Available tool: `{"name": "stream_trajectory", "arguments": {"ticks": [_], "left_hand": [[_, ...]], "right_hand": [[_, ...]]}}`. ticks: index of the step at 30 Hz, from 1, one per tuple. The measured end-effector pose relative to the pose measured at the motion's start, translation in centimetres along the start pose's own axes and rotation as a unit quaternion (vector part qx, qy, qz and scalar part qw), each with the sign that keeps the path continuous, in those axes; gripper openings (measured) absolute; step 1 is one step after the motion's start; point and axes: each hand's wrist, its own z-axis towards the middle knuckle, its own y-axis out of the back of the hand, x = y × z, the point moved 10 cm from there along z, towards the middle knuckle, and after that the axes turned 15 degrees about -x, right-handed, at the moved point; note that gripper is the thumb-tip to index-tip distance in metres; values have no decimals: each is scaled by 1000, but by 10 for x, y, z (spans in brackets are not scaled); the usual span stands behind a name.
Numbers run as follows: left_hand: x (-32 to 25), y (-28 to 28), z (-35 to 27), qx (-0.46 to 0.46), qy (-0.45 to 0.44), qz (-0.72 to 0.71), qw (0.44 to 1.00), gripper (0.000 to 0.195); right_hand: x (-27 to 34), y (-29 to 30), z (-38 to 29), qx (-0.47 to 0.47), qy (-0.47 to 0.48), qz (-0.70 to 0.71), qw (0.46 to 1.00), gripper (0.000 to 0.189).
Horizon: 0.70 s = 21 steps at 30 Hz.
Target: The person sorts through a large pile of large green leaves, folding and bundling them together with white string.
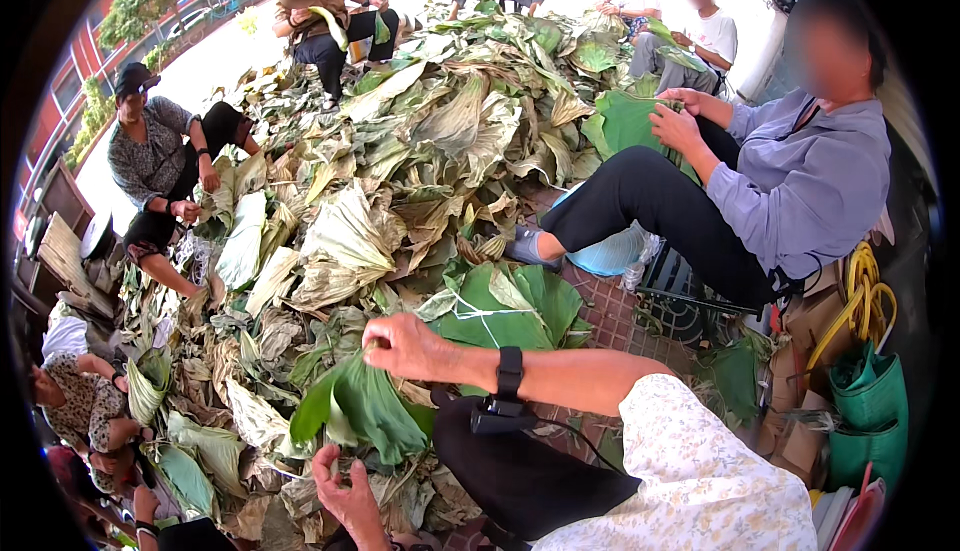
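My right hand (412, 348) pinches a green lotus leaf (379, 412) at its gathered stem end, and the blade hangs down in folds. Just below the leaf is my left hand (349, 491), with its fingers apart and nothing in them. A stack of green lotus leaves (517, 296) tied with white string (480, 314) lies beyond my right forearm. Under and around both hands spreads a large heap of dried lotus leaves (345, 243), pale brown and greenish. My dark-trousered knee (517, 461) is beside the held leaf.
A person in a lavender top (802, 168) sits close on the right, holding a green leaf (626, 123). Other people sit around the heap, several handling leaves. To the right are a blue bag (611, 247), a coiled yellow hose (862, 288) and a green bag (866, 416).
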Motion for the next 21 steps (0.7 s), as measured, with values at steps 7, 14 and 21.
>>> {"name": "stream_trajectory", "arguments": {"ticks": [7,14,21], "left_hand": [[11,-9,-5,23,25,-53,998,43],[10,-12,-6,38,75,-83,993,46],[12,-25,-12,70,107,-102,987,46]], "right_hand": [[-113,97,107,-184,-232,287,911,30],[-296,191,16,-259,-352,-12,899,48],[-397,216,-154,-166,-393,-346,836,37]]}}
